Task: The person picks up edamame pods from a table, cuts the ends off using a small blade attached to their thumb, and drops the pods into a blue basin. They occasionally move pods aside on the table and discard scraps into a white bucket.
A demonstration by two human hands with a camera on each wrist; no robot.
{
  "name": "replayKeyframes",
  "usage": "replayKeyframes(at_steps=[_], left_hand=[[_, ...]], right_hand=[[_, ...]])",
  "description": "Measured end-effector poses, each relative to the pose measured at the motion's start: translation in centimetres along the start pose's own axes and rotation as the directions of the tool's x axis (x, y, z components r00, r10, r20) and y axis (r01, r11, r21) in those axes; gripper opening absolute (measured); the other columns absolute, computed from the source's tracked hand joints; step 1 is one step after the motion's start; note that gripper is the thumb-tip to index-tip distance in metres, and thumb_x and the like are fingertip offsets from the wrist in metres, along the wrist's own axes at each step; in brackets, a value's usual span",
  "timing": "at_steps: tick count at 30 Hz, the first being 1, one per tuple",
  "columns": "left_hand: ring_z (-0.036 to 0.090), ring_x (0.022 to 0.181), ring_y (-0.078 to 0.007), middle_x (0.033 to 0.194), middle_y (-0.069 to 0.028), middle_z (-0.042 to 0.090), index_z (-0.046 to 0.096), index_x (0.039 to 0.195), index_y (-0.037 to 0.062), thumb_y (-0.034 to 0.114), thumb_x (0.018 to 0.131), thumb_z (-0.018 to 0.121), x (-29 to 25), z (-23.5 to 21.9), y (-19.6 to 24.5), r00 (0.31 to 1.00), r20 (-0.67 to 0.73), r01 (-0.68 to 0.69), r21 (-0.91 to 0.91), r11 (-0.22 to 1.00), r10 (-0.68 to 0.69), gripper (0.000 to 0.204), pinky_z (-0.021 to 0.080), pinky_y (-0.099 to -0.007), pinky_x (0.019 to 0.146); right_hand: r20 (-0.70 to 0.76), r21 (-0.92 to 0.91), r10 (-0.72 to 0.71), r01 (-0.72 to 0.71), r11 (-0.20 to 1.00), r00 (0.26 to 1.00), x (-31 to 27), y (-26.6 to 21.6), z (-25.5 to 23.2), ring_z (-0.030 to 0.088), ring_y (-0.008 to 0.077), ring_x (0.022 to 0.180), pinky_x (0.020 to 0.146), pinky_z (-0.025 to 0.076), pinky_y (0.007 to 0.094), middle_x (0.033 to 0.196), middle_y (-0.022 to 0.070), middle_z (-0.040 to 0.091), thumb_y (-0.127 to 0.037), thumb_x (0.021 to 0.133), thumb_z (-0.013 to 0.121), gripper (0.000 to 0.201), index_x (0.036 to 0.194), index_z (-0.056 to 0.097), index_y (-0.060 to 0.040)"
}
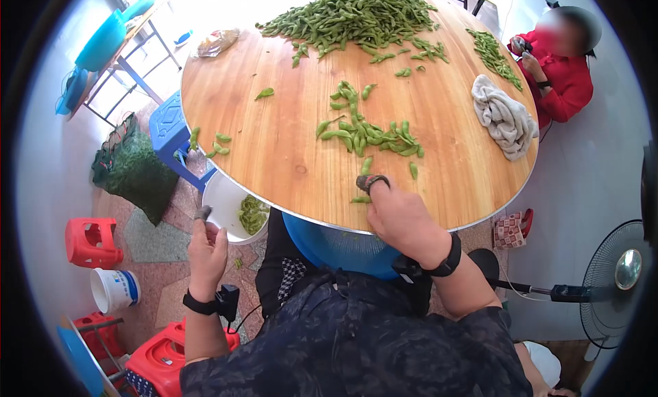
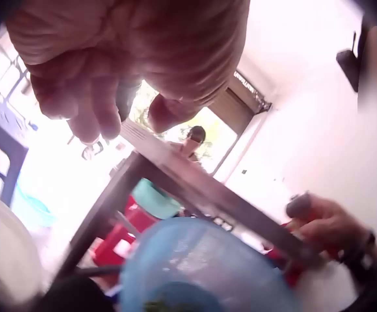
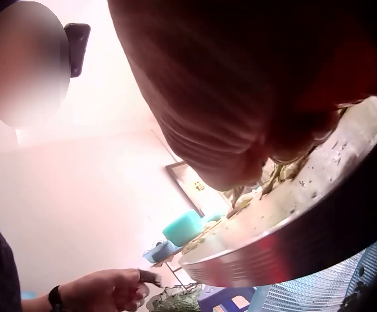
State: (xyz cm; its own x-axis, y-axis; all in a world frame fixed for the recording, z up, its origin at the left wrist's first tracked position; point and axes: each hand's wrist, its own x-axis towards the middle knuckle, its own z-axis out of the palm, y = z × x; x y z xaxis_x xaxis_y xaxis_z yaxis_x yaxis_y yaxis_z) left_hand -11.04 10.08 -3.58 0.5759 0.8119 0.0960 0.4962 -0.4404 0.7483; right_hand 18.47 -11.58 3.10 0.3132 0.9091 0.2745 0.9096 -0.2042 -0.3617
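My right hand (image 1: 408,222) is low over the round wooden table (image 1: 274,171) near its front edge, a dark cover on one finger. Its fingertips are right at a green soybean pod (image 1: 360,199); I cannot tell whether they pinch it. Just beyond lie another pod (image 1: 367,165) and a small loose pile of soybean pods (image 1: 370,135). My left hand (image 1: 208,256), also with a dark fingertip cover, hangs empty with loosely bent fingers beside a white bucket (image 1: 218,198). Green pods (image 1: 253,215) lie inside the bucket.
A large heap of pods (image 1: 353,17) covers the table's far side, and a cloth (image 1: 504,116) lies at its right. A blue basket (image 1: 336,250) sits below the edge. A blue stool (image 1: 171,133) stands left, a fan (image 1: 613,284) right. Another person (image 1: 562,82) sits beyond.
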Motion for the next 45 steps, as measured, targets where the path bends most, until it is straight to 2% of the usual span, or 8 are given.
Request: replayKeyframes(at_steps=[3,9,17,24,27,37,43,45], left_hand=[[0.049,0.067,-0.0039,0.079,0.0012,0.055,0.056,0.115,0.0011,0.014,0.098,0.048,0.0,1.1,5.5,0.946,0.313,0.221,-0.439,0.871,-0.083,0.024,0.043,-0.0205,0.061],[0.054,0.066,-0.0078,0.080,-0.0005,0.059,0.057,0.097,0.0056,0.041,0.102,0.036,1.1,8.3,13.6,0.306,0.940,0.736,-0.334,0.589,0.151,0.042,0.042,-0.0194,0.060],[0.043,0.063,-0.0067,0.073,0.0019,0.048,0.048,0.092,0.0091,0.030,0.104,0.038,-0.2,9.7,14.2,0.458,0.846,0.626,-0.525,0.576,0.273,0.026,0.036,-0.0201,0.057],[0.045,0.066,-0.0051,0.076,0.0031,0.050,0.051,0.095,0.0091,0.021,0.101,0.048,-1.1,10.5,13.5,0.580,0.780,0.537,-0.583,0.610,0.235,0.014,0.036,-0.0195,0.058],[0.043,0.065,-0.0037,0.076,0.0043,0.050,0.054,0.095,0.0074,0.019,0.100,0.050,-1.7,11.2,13.2,0.686,0.640,0.176,-0.607,0.775,0.346,0.013,0.037,-0.0193,0.059],[0.040,0.063,-0.0019,0.073,0.0063,0.047,0.055,0.095,0.0074,0.023,0.101,0.049,-1.8,11.1,13.2,0.503,0.835,0.581,-0.519,0.627,0.225,0.018,0.035,-0.0179,0.057],[0.041,0.063,-0.0029,0.072,0.0068,0.048,0.054,0.091,0.0060,0.020,0.100,0.051,-2.2,11.2,13.5,0.563,0.802,0.527,-0.533,0.663,0.198,0.017,0.037,-0.0212,0.056],[0.042,0.059,-0.0076,0.068,0.0025,0.047,0.051,0.082,0.0039,0.016,0.096,0.058,-2.7,11.4,13.5,0.730,0.618,0.181,-0.586,0.789,0.291,0.020,0.037,-0.0270,0.054]], right_hand=[[0.025,0.103,-0.034,0.031,0.994,0.999,-0.8,-1.1,-1.2,0.059,0.0321,0.060,0.050,0.048,0.0392,0.083,0.0161,0.056,-0.005,0.079,0.060,0.022,0.100,0.054,0.0010],[0.054,0.277,-0.279,0.254,0.927,0.959,-3.1,-2.9,-2.8,0.059,0.0319,0.059,0.049,0.048,0.0372,0.086,0.0159,0.059,-0.007,0.079,0.064,0.016,0.092,0.057,-0.0005],[-0.074,0.492,0.185,-0.126,0.862,0.980,-5.6,-1.8,-1.1,0.060,0.0362,0.067,0.059,0.049,0.0385,0.084,0.0190,0.059,-0.004,0.084,0.055,0.016,0.099,0.055,-0.0002],[0.343,0.694,0.292,-0.450,0.562,0.893,-5.7,-2.7,-0.7,0.060,0.0376,0.067,0.060,0.047,0.0390,0.072,0.0210,0.056,-0.004,0.089,0.047,0.011,0.097,0.044,0.0036],[0.305,0.687,0.245,-0.390,0.613,0.920,-6.2,-2.3,0.1,0.061,0.0347,0.067,0.059,0.047,0.0382,0.072,0.0189,0.056,-0.006,0.089,0.048,0.014,0.099,0.043,0.0028],[0.454,0.751,0.224,-0.505,0.426,0.863,-6.0,-2.4,-0.9,0.056,0.0271,0.066,0.060,0.045,0.0360,0.076,0.0169,0.055,-0.005,0.087,0.047,0.015,0.099,0.043,0.0029],[0.390,0.716,0.207,-0.437,0.544,0.897,-6.3,-2.4,-0.2,0.059,0.0358,0.069,0.060,0.045,0.0399,0.076,0.0201,0.056,-0.007,0.088,0.048,0.017,0.099,0.041,0.0036],[0.359,0.643,0.220,-0.412,0.646,0.907,-6.6,-2.3,0.2,0.059,0.0421,0.073,0.061,0.045,0.0435,0.076,0.0233,0.056,-0.008,0.088,0.048,0.018,0.099,0.040,0.0033]])
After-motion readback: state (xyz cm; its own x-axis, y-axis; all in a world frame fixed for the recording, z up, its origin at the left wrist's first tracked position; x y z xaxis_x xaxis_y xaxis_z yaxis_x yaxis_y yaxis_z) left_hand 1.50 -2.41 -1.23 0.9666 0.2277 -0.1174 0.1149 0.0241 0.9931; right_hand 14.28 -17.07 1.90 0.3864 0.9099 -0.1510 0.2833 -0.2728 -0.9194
